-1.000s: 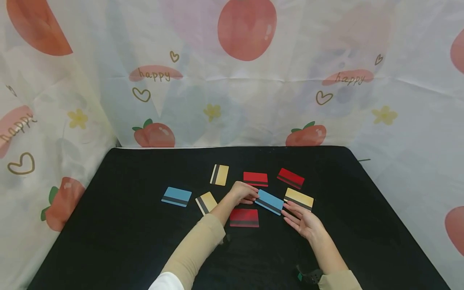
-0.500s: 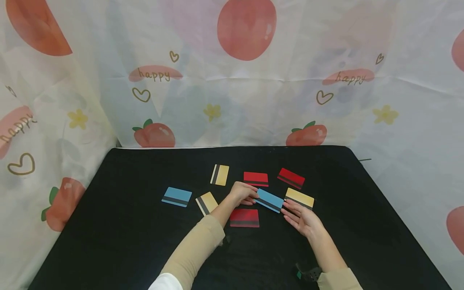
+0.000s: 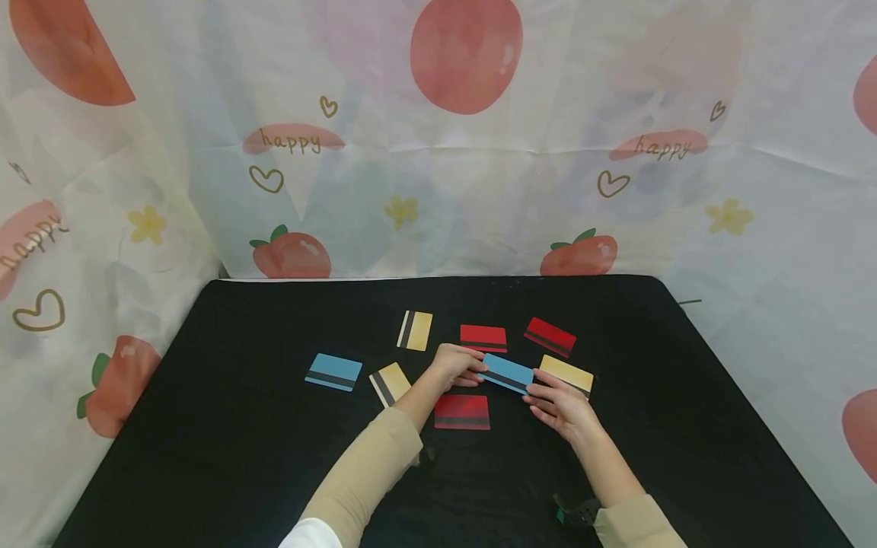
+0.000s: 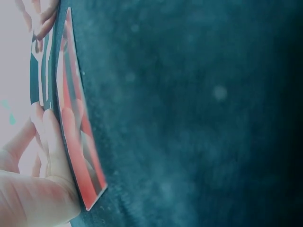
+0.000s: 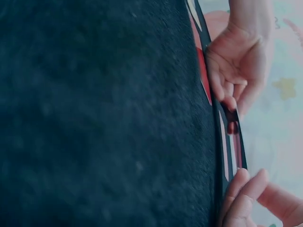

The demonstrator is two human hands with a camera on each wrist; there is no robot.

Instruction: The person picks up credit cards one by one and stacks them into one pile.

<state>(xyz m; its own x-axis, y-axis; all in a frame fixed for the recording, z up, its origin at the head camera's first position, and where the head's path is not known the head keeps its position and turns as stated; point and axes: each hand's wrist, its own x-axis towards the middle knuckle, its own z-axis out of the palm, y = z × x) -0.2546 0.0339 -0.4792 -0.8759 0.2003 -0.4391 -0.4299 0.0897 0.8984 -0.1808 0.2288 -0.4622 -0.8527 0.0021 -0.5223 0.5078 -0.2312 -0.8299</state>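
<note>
A blue card (image 3: 508, 374) with a dark stripe is held between my two hands just above the table, roughly level with a slight tilt. My left hand (image 3: 455, 365) pinches its left end, and the right hand (image 3: 565, 409) has thumb and fingers at its right end. In the right wrist view the card (image 5: 235, 146) appears edge-on, spanning from one hand to the other. Near my left wrist lies a red card (image 3: 462, 412). Just beyond the right hand's fingertips is a yellow card (image 3: 566, 373), partly covered.
On the black table (image 3: 260, 457) lie another blue card (image 3: 333, 372) at left, a yellow card (image 3: 390, 382) partly behind the left forearm, and a yellow card (image 3: 415, 330) farther back. Two red cards (image 3: 483, 337) lie at the back right. A patterned cloth (image 3: 438, 190) hangs behind.
The right hand has moved a little left and up, and its end of the blue card has risen with it. My left hand stays almost in place; the other cards are still.
</note>
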